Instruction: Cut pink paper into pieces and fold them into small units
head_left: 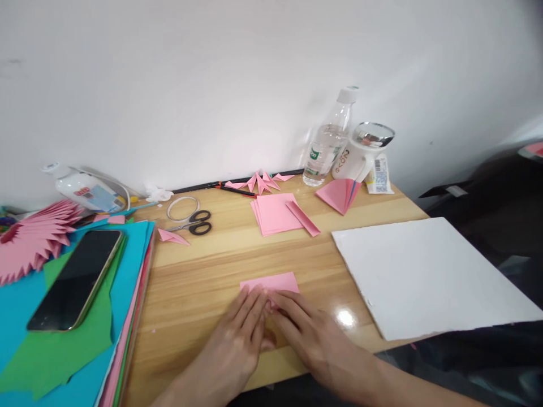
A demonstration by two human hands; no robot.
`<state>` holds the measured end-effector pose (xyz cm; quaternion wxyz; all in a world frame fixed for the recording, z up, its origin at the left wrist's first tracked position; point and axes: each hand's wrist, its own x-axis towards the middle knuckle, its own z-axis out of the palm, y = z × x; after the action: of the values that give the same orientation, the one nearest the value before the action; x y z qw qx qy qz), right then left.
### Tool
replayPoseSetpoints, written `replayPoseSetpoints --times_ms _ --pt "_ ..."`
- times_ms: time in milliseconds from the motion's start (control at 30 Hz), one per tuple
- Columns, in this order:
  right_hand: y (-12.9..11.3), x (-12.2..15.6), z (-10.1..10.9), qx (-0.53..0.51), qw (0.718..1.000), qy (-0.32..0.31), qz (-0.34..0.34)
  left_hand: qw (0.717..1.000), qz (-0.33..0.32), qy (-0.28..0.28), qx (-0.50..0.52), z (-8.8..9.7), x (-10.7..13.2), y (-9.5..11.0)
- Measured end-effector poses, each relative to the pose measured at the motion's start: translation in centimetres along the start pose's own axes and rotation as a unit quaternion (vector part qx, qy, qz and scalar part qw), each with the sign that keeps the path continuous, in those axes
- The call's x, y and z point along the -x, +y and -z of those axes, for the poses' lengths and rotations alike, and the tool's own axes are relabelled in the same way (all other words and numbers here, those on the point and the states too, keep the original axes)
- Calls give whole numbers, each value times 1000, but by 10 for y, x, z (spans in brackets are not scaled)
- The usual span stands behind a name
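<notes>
Pink paper piece: lay on the wooden tabletop, beneath both sets of fingertips.
Paper alignment: could have gone crooked, in my judgement, because your fingers covered its near edge (the glossy wood might also have let it slide).
Left hand: palm down, fingers close together, angled forward and rightward.
Right hand: palm down, fingers angled forward and leftward.
Grip: pinching or only pressing, could not tell for either.

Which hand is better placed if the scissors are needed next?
Probably the left hand: the black-handled scissors lie ahead on its side, while the right hand is farther across. Both hands rest on the pink paper, so the left would release first.
</notes>
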<state>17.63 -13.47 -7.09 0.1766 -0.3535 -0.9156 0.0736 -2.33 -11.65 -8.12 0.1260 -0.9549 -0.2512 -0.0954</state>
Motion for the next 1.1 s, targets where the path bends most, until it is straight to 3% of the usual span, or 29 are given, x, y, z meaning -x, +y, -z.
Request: replayPoseSetpoints --times_ms 133,367,733,1100 --pt "5 3 -2 -8 1000 0 9 999 -28 -26 -23 5 -1 0" --pt "15 11 -6 32 997 31 63 999 -36 -15 -13 7 -4 -2" --pt "29 33 -7 44 997 61 18 995 -50 -33 73 14 1 -23" --pt "27 29 -5 22 997 72 -10 996 -70 -42 33 18 27 -45"
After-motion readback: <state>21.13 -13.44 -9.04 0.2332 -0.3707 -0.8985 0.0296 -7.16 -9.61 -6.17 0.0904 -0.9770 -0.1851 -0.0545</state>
